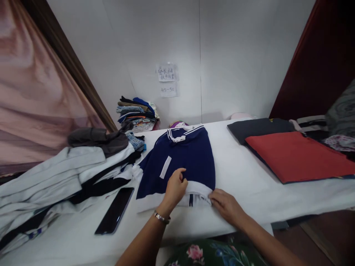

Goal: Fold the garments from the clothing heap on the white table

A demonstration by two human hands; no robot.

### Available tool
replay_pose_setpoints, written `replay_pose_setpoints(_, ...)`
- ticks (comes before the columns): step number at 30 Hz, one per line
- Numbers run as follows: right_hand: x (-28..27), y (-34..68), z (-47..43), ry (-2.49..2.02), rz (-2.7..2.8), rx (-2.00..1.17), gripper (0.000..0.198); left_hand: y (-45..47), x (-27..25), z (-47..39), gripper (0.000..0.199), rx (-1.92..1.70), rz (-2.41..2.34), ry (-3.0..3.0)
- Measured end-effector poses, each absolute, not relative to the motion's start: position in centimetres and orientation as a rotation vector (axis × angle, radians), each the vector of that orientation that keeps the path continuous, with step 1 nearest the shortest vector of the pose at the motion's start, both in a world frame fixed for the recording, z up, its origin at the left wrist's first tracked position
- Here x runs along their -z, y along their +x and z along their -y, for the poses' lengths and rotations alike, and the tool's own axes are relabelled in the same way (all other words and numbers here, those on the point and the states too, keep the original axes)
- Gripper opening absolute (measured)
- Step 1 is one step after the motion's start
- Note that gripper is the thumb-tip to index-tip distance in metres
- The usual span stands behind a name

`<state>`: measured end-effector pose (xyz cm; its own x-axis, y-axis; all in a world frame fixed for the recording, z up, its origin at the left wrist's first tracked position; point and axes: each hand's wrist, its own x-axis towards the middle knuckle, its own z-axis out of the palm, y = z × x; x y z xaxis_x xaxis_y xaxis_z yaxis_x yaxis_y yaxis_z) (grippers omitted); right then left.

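Observation:
A navy blue jacket (194, 159) with white trim, a white-striped collar and a white hem lies on the white-covered table in front of me. Its sides are turned inward, and a white pocket strip shows on its left part. My right hand (226, 205) pinches the white hem at the jacket's near right corner. Over the lower middle of the jacket is my left hand (175, 188), its fingers loosely bent and apart, with nothing visible in them. Whether it touches the cloth I cannot tell. A bracelet (162, 218) circles my left wrist.
A black phone (115, 210) lies left of the jacket on the table (235, 170). Piled grey, white and black clothes (52, 173) spread at the left. A folded clothes stack (137, 114) stands by the wall. Folded red (299, 157) and dark grey (260, 129) garments lie right.

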<state>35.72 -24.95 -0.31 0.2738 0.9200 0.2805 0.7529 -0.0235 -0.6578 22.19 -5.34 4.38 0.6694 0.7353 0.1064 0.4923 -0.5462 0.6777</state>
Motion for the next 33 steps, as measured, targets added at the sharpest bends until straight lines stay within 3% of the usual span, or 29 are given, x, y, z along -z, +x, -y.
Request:
replay_pose_setpoints(5,-1.0,35.3,24.3,-1.732,1.467,-0.184,0.028,20.9,-2.6,4.9,0.036,-0.202,-0.975,2.412)
replay_pose_setpoints(13,-6.4,36.1,19.6,-1.529,1.588,0.165,0.032,20.5,-2.5,5.3,0.039,-0.336,-0.880,2.337)
replay_pose_setpoints(20,-1.5,35.5,17.7,-1.927,1.810,-0.391,0.064,20.4,-1.6,5.0,0.042,-0.202,-0.863,2.463)
replay_pose_setpoints(24,-0.1,35.6,19.1,-1.994,1.764,-0.491,0.066,20.6,-2.3,4.9,0.035,-0.065,-0.900,2.596)
replay_pose_setpoints(30,-3.0,36.3,20.2,-2.106,1.714,-0.593,0.064,21.5,-3.1,5.1,0.023,-0.495,-0.602,2.751)
replay_pose_setpoints(33,-3.3,36.5,20.7,-2.124,1.711,-0.546,0.060,21.5,-2.1,5.3,0.019,-0.462,-0.540,2.756)
